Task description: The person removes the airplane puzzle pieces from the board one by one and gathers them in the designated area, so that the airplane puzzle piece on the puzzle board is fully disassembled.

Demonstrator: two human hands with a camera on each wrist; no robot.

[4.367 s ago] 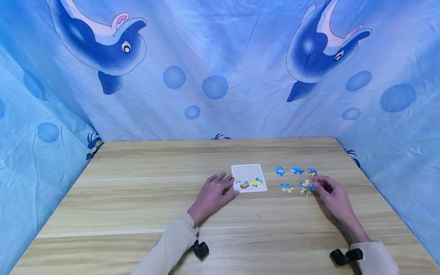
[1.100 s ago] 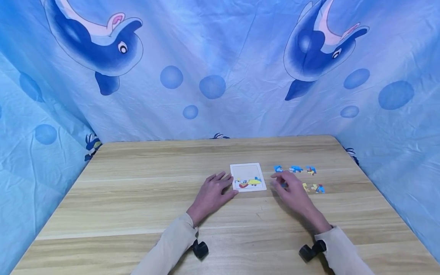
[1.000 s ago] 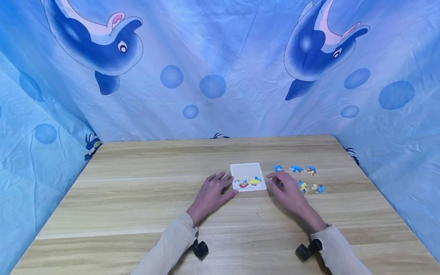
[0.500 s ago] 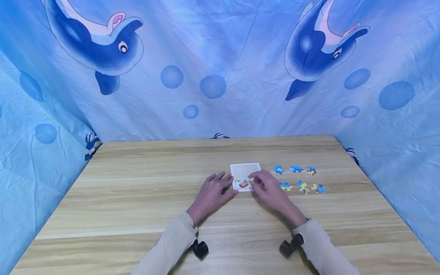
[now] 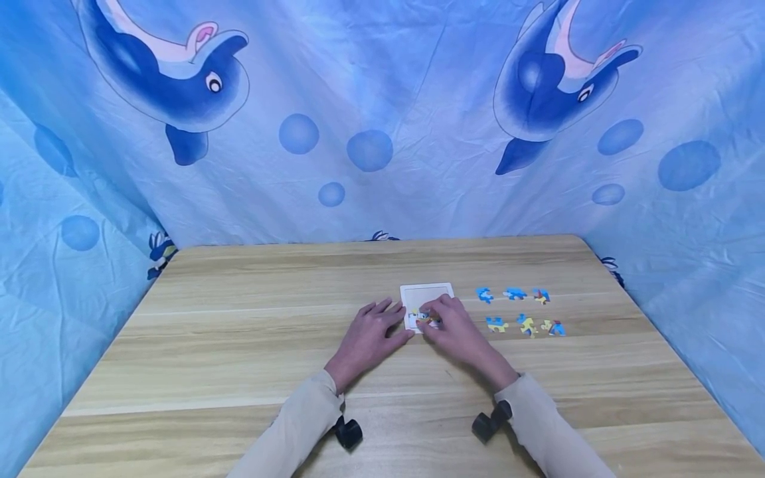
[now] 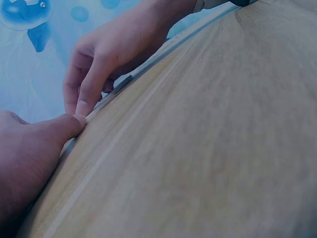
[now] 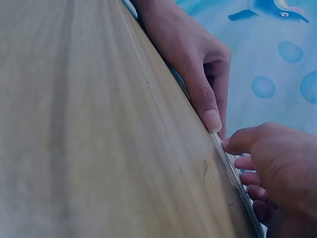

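A square puzzle board with a white rim lies on the table, with pieces along its lower row. My left hand steadies its left side with extended fingers, the thumb at the near corner. Over the board's lower row, my right hand has its thumb and index fingertips down on the puzzle pieces. It covers the lower right of the board, so a piece between these fingertips is not clear. In the left wrist view the right hand points downward, close to my left thumb.
Right of the board lie several loose blue and yellow puzzle pieces in two rows, such as a blue piece and a yellow-blue piece. The wooden table meets a blue dolphin curtain at its far edge.
My right hand has moved left from the loose pieces onto the board's lower row. The loose pieces on the right now lie apart in two rows. My left hand has stayed put.
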